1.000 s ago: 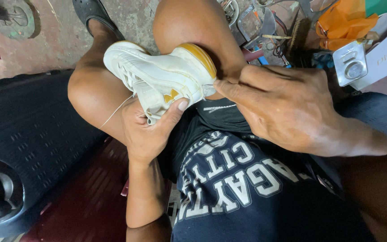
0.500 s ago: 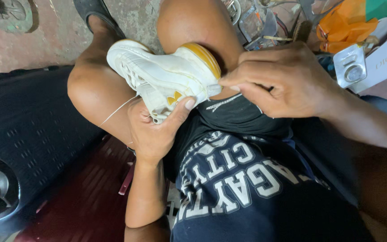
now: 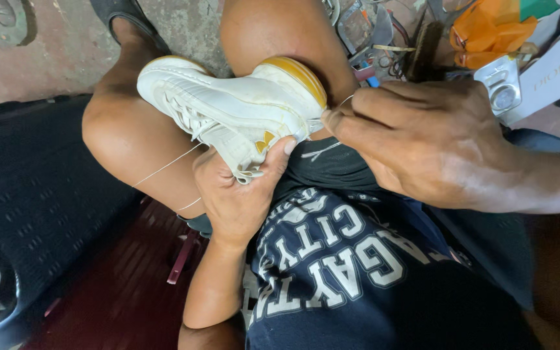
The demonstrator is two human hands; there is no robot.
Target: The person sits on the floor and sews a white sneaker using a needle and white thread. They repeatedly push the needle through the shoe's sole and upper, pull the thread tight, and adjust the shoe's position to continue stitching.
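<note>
A white sneaker (image 3: 228, 107) with a yellow sole rim lies on its side between my bare knees. My left hand (image 3: 238, 188) grips it from below, thumb pressed on its heel side. My right hand (image 3: 422, 139) sits at the shoe's heel, fingers pinched on a thin curved needle (image 3: 345, 102) with pale thread. A strand of the thread (image 3: 163, 167) runs from the shoe down across my left thigh.
A black moulded mat (image 3: 27, 194) and dark red floor lie at left. Behind my knees are an orange bag (image 3: 487, 29), a white box (image 3: 552, 71), a small silver-topped container (image 3: 501, 91), a brush and scattered tools.
My right hand has shifted slightly right and back from the heel, drawing the needle and thread out. The left hand keeps its hold on the shoe.
</note>
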